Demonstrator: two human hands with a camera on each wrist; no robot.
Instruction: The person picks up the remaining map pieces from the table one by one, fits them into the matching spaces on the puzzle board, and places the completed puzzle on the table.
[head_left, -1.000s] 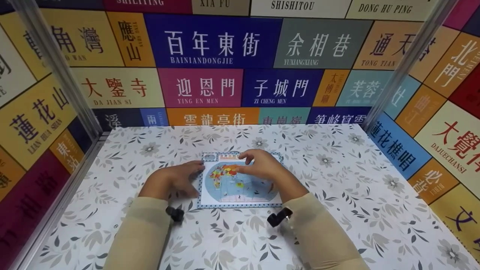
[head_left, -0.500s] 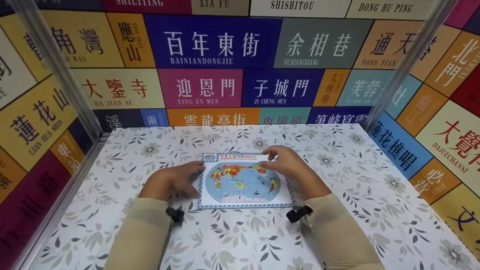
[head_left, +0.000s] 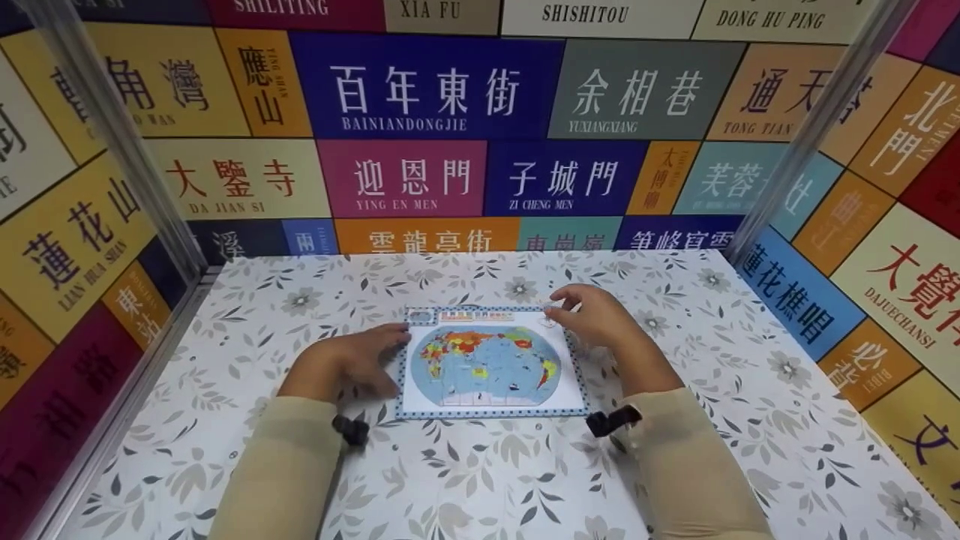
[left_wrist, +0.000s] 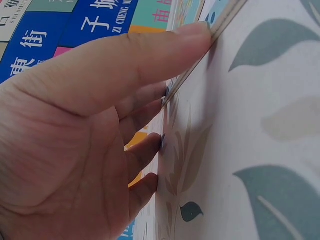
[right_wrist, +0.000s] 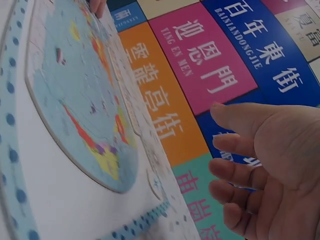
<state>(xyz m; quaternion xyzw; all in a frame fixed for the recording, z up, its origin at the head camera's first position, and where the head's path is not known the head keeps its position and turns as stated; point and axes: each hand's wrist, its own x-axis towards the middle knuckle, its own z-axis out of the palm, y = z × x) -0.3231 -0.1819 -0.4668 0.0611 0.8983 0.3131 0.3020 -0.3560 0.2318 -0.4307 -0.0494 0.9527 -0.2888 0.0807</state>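
Observation:
A world map puzzle board (head_left: 568, 391) with a blue dotted border lies flat on the table, its oval map (head_left: 487, 375) showing coloured lands and blue sea. At its left edge rests my left hand (head_left: 341, 360); in the left wrist view the thumb (left_wrist: 192, 40) touches the board's edge and the other fingertips meet the table side. My right hand (head_left: 600, 322) hovers by the upper right corner. Its fingers are loosely bent around nothing, as the right wrist view shows the hand (right_wrist: 272, 160) apart from the board. A small outlined shape (right_wrist: 155, 184) lies near that corner.
The table (head_left: 480, 487) has a white cloth with grey leaves and flowers. Behind and at the sides stand panels (head_left: 427, 82) covered in coloured Chinese name signs, with clear corner posts (head_left: 817, 127). A black wrist strap (head_left: 615, 421) sits on each sleeve.
My right hand has moved right across the board from over the map to its upper right corner, uncovering the right half of the map. The left hand has stayed in place.

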